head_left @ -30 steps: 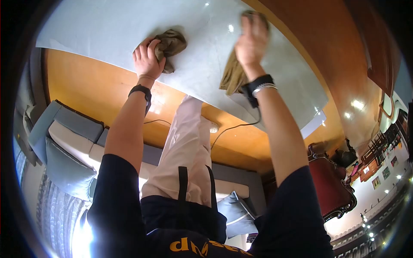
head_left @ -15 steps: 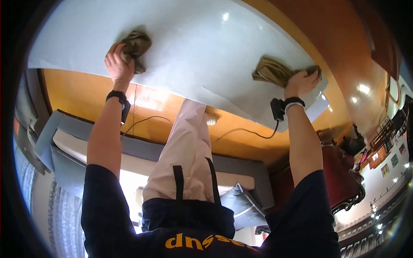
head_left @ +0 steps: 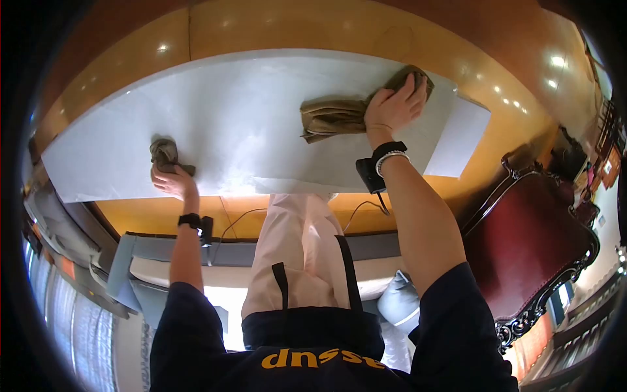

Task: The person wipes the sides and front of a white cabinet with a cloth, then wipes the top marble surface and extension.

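Note:
My left hand (head_left: pixel 171 183) is closed on a bunched brown cloth (head_left: pixel 164 154), which lies on the pale, glossy tabletop (head_left: pixel 241 98) close to its near edge on the left. On the right side, my right hand (head_left: pixel 396 108) presses down over a second brown cloth (head_left: pixel 334 119) nearer the far edge. That cloth sticks out in folds to the left of the fingers, and a wad of it shows beyond the fingertips. Each wrist wears a black band with a small box attached.
A white panel (head_left: pixel 462 138) juts out at the tabletop's right end. Shiny orange-brown flooring (head_left: pixel 294 27) surrounds it. Behind me are a grey sofa (head_left: pixel 245 251) with a cushion (head_left: pixel 400 300) and a dark red carved chair (head_left: pixel 532 248). A thin black cable (head_left: pixel 238 219) runs near my legs.
The view has shifted, bringing the tabletop's far edge into sight. My right hand has slid its cloth toward the far edge. My left hand, still holding its cloth, sits nearer the near edge.

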### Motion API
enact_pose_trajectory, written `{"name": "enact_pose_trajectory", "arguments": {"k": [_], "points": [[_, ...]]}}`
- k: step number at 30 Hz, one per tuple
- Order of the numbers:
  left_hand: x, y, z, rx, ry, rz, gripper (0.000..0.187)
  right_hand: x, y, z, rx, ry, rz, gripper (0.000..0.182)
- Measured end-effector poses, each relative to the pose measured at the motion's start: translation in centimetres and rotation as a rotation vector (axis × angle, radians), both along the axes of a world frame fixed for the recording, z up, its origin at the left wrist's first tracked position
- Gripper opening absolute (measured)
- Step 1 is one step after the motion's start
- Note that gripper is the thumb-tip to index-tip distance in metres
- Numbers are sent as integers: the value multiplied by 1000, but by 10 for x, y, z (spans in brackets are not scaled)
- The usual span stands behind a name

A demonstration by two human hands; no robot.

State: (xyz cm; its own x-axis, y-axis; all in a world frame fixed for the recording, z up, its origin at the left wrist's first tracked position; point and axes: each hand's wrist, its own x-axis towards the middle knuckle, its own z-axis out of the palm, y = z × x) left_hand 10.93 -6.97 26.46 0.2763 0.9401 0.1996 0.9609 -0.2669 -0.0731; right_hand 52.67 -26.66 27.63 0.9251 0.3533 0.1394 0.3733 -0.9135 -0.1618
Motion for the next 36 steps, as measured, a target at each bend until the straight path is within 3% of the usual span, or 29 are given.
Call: {"name": "enact_pose_trajectory", "arguments": {"k": [3, 6, 11, 12, 13, 15, 36], "points": [[65, -36, -14, -48, -13, 122, 56, 0, 2, 0, -2, 7, 8, 51], [167, -73, -1, -114, -330, -100, 57, 0, 1, 3, -12, 73, -2, 52], [297, -133, 28, -573, -314, -266, 59, 1, 1, 0, 17, 74, -31, 52], [306, -133, 24, -539, -329, -415, 59, 1, 2, -1, 39, 62, -28, 52], [314, -133, 21, -506, -341, -561, 58, 3, 3, 0, 39, 55, -39, 52], [317, -134, 19, -503, -384, -585, 59, 1, 1, 3, 43, 91, -20, 53], [318, -138, 12, -345, -322, -563, 57, 3, 0, 8, 208, 160, 16, 58]]}}
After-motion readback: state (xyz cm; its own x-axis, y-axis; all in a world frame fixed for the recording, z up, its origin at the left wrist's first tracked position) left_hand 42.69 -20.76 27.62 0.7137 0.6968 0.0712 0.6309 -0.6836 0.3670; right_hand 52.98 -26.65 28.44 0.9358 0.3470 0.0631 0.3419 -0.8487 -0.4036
